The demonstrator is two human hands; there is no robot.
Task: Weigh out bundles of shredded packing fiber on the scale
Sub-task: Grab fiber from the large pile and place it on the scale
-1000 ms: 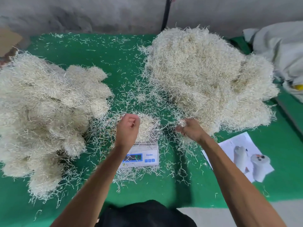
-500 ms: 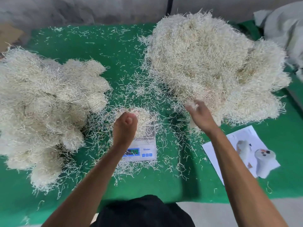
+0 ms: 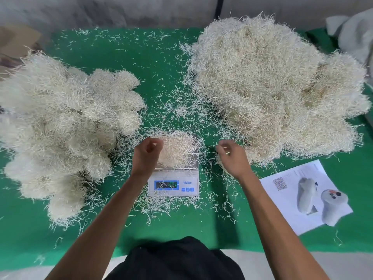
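1. A small white digital scale (image 3: 173, 181) sits on the green table cover (image 3: 159, 63), with a mound of pale shredded fiber (image 3: 177, 150) heaped on its platform. The mound hides most of the platform, and the figures on the blue display are too blurred to read.
2. The left hand (image 3: 147, 153) hovers at the left edge of that mound with fingers curled toward the thumb. A few strands may be pinched there, but I cannot tell for sure.
3. The right hand (image 3: 232, 156) is just right of the scale, at the near edge of the loose fiber heap (image 3: 272, 87). Its fingers are curled; a wisp shows at the fingertips and a clump lies under the palm, though whether it holds either I cannot tell.
4. The loose heap fills the right half of the table; its far right edge meets a grey-white cloth (image 3: 355, 37) cut off by the frame.
5. To the left lies a pile of rounded fiber bundles (image 3: 66, 126), running out of view at the left edge.
6. Stray strands litter the cover all round the scale.
7. A printed sheet (image 3: 282, 199) lies near the right forearm with two pale plush-like items (image 3: 321, 201) on it; its small print and code are illegible.
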